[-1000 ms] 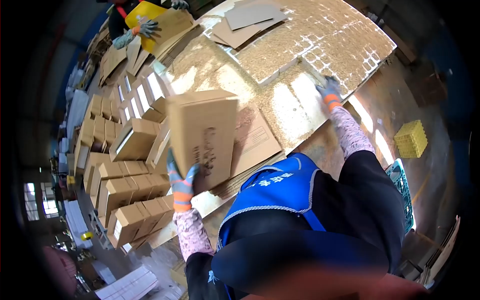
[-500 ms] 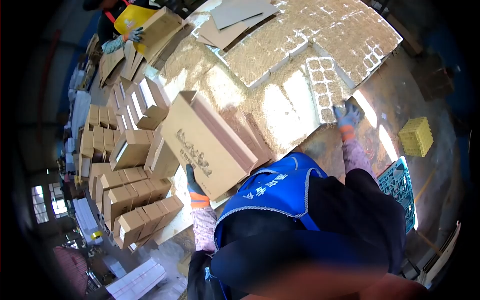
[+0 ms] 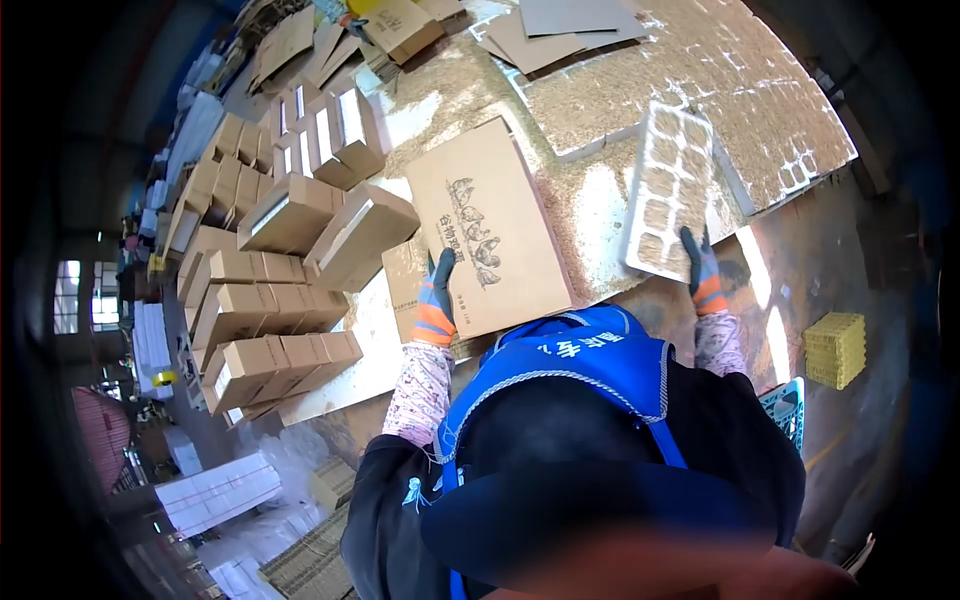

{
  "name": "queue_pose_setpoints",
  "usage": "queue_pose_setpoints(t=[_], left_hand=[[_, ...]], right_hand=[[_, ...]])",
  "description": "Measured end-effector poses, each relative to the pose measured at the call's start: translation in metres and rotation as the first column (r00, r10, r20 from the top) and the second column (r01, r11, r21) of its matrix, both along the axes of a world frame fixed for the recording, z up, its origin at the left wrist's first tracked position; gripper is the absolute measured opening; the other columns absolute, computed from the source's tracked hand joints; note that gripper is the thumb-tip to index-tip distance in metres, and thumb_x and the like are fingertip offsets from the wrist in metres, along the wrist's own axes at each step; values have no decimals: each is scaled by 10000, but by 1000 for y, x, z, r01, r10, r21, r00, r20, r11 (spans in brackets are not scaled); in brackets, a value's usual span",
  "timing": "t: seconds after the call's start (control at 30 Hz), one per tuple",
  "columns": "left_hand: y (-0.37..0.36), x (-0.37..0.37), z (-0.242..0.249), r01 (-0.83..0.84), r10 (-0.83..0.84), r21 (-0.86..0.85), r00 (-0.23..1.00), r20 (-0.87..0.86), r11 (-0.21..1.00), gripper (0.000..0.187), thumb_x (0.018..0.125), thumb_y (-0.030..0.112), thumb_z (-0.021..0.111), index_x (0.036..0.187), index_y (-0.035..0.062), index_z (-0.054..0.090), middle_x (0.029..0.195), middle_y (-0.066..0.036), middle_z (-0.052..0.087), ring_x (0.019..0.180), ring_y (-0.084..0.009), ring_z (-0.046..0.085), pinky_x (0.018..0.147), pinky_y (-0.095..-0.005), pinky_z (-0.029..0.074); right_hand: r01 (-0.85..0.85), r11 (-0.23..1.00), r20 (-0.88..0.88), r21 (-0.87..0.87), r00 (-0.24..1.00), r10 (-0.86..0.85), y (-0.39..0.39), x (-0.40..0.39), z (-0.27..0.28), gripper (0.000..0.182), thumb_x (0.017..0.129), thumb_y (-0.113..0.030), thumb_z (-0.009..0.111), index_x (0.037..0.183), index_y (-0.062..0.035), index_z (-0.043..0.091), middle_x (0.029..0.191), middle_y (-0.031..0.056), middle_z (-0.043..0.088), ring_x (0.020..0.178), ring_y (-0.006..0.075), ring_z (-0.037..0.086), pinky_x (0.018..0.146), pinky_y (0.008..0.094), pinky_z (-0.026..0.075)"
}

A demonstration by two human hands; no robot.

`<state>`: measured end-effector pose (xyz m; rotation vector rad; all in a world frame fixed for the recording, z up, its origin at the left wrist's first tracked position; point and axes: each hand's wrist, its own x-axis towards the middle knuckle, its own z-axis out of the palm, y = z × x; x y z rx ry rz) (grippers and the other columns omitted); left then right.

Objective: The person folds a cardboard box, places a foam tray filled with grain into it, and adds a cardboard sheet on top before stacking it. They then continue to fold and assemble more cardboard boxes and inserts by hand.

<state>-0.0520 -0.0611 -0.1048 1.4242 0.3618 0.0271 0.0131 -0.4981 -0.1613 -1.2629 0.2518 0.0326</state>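
Observation:
My left hand (image 3: 437, 290) grips the lower left edge of a brown cardboard box (image 3: 500, 200), thumb over its printed face, which shows hens and characters. My right hand (image 3: 702, 268) is closed on the near right edge of a white foam egg tray (image 3: 668, 200). Brown husk-like filling sits in the tray's compartments. Tilted a little, the tray stands just right of the box, apart from it. Both hands wear dark gloves with orange cuffs. The inside of the box is hidden from view.
Several packed cartons (image 3: 275, 315) stand in rows at left. More husk-filled trays (image 3: 740, 90) cover the table's far right, with cardboard sheets (image 3: 570, 30) on top. A co-worker's hand (image 3: 352, 25) is at a box beyond. A yellow crate (image 3: 835, 350) sits at right.
My right hand has closed on the foam tray and tilted it up from the table. My left hand has turned the box, so its printed face now points more toward me.

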Motion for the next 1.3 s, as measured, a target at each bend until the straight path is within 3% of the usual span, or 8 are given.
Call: queue_pose_setpoints(t=[0.37,0.63,0.8,0.87,0.93,1.0,1.13,1.3], left_hand=[[-15,3,65,-15,30,-332,999,39,943,404,889,219,543,1256,96,426,1055,-86,585,889,-189,613,705,-306,542],[10,2,43,43,-52,-584,999,1,811,430,913,301,495,1241,24,472,1122,-101,584,943,-208,606,801,-329,518],[25,-10,23,63,-11,-829,998,69,556,507,913,355,490,1303,40,414,1228,-124,530,1087,-271,540,919,-402,460],[34,-19,15,91,-20,-852,995,94,515,518,914,354,487,1322,50,389,1265,-126,502,1118,-287,516,946,-420,437],[40,-26,13,19,24,-842,999,38,539,519,918,358,480,1324,48,386,1270,-126,497,1126,-282,510,949,-418,435],[45,-32,15,4,48,-846,998,35,533,523,920,362,475,1328,49,380,1275,-127,492,1132,-279,506,950,-417,435],[63,-41,3,-55,82,-816,997,-9,575,523,923,375,459,1330,55,381,1271,-122,494,1129,-268,508,949,-409,436],[57,-42,-20,-276,221,-761,959,-178,587,526,931,386,433,1323,38,385,1243,-122,514,1098,-254,528,925,-376,452]], right_hand=[[-164,874,174,-457,947,269,167,-27,100,706,855,-236,620,1401,-2,239,1344,142,408,1216,178,379,1010,286,308],[-607,758,80,239,790,608,212,-30,91,498,939,-212,474,1374,-26,318,1346,108,429,1207,168,431,991,256,350],[-706,497,260,-505,424,867,231,9,91,409,925,-139,452,1294,22,384,1271,157,482,1141,236,490,966,304,387],[-176,426,410,-887,119,904,243,20,98,437,905,-150,486,1294,18,378,1260,165,487,1070,268,527,896,332,428],[-185,358,316,-915,225,922,257,13,125,388,882,-175,511,1214,24,476,1160,168,560,966,264,571,818,345,454],[-704,604,-70,-372,671,739,269,13,153,297,891,-206,459,1032,21,588,924,172,622,852,249,584,801,343,452],[-211,683,283,-699,796,535,247,110,95,209,825,-187,577,902,-14,665,941,150,644,898,257,605,818,318,458],[28,200,123,-979,869,480,231,271,35,300,778,-327,625,1030,-164,649,1308,141,455,1211,324,397,999,405,335]])
